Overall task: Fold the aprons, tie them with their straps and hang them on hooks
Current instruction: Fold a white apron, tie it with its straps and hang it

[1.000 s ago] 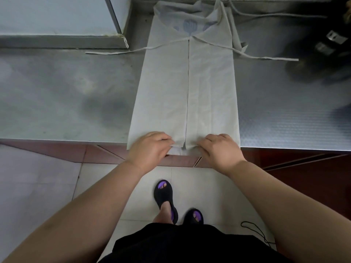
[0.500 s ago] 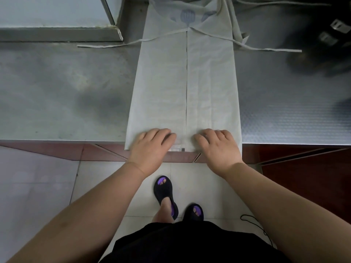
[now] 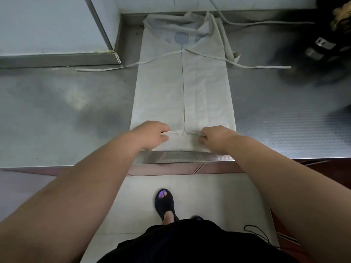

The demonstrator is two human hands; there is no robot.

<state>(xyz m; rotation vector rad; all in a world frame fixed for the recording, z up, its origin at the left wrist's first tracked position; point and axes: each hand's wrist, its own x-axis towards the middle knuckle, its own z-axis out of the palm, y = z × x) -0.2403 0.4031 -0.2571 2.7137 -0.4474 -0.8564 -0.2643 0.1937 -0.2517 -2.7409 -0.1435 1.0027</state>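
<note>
Steel tabletop (image 3: 57, 111), upper half of frame: carries one pale apron (image 3: 207, 88), laid lengthwise at centre, sides folded in to meet along the middle, apparently to make a narrow strip. Waist straps (image 3: 106, 68) trail to upper left and right, lying free for tying. Left hand (image 3: 150, 133) and right hand (image 3: 216, 138), lower centre: each grip pinches the near hem (image 3: 180, 132), raised as if to fold it away.
</note>
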